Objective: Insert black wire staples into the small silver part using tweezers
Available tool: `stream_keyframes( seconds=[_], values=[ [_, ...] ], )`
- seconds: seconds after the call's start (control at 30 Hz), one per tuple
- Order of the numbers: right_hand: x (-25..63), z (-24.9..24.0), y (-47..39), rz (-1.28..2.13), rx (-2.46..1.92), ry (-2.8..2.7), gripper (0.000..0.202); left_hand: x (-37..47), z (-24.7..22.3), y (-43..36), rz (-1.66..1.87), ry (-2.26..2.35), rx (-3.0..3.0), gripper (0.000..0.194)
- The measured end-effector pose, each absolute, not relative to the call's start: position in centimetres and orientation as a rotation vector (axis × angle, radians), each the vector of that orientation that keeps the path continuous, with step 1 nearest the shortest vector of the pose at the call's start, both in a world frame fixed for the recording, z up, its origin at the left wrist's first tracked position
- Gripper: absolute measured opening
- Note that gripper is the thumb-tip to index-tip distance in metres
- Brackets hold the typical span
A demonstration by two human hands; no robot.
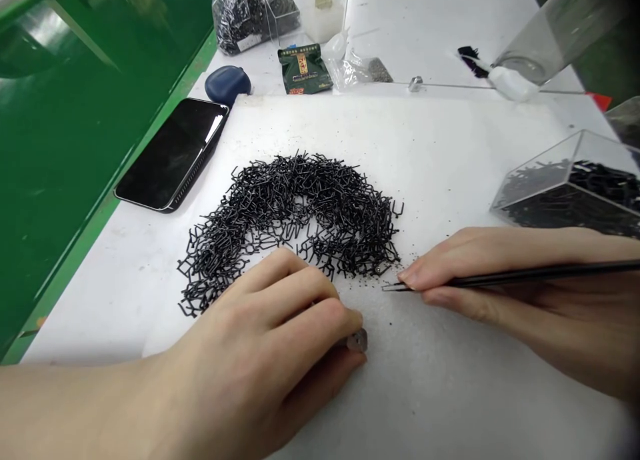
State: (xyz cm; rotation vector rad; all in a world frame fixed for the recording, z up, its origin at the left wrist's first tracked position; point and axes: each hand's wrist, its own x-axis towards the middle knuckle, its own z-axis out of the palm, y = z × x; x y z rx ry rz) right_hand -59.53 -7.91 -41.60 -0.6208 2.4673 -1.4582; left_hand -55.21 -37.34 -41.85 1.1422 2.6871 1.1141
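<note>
In front of the heap, my left hand [280,340] is closed around a small greyish metal piece [357,341]. Only the end of that piece shows between thumb and forefinger; the rest is hidden by the fingers. My right hand [520,287] pinches dark tweezers [530,273], whose tips point left, a short way from the left hand. A curved heap of thin black forked pieces [300,187] spreads over the white work surface [440,380] just beyond both hands. Nothing shows clearly between the tweezer tips.
A phone [173,153] and a blue case [227,85] lie at the left. Behind stand a bag of black pieces [240,13] and a green packet [305,69]. At the right are a clear box [570,180] of black pieces and a tilted clear container [550,33].
</note>
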Motion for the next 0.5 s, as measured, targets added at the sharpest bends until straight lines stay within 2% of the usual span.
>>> stream_keyframes(
  seconds=[0.27,0.5],
  values=[
    [-59.34,-41.85,-7.82,-1.468,-0.612,2.456,0.022,-55.18,-41.92,-37.40,1.121,2.682,1.144,0.014],
    [-59.44,-41.75,-8.25,-1.539,-0.566,2.424,0.018,-55.25,-41.94,-37.30,1.116,2.688,1.138,0.014]
  ],
)
